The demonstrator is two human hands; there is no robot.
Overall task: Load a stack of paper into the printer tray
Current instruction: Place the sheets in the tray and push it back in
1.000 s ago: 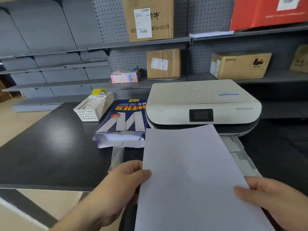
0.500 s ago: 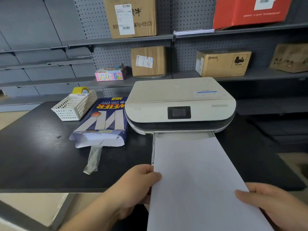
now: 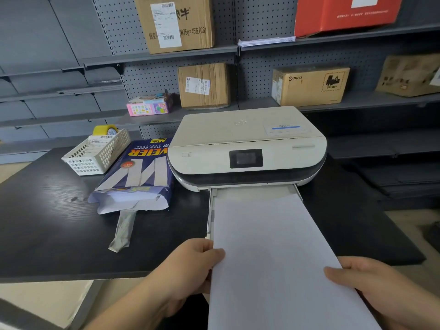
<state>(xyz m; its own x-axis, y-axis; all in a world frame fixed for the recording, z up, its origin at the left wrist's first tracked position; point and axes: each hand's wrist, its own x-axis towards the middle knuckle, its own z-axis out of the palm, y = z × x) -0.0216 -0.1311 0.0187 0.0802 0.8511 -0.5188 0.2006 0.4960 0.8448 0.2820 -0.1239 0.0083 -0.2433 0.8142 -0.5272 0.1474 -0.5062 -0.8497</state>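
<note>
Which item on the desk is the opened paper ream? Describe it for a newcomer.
Start at the printer on the black desk. Directly to its left lies the ream, between the printer and a white basket. It alone has a dark blue wrapper, torn open at the near end, showing white sheets.

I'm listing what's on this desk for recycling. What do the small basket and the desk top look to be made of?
The basket looks like white moulded plastic: thin walls, a regular grid of slots, matte. The desk top looks like black wood-grain laminate or veneer; fine streaks catch the light, though which cannot be told.

Both hands (image 3: 188, 270) (image 3: 371, 284) hold the paper stack (image 3: 273, 258) over the printer's open tray (image 3: 250, 192).
</note>
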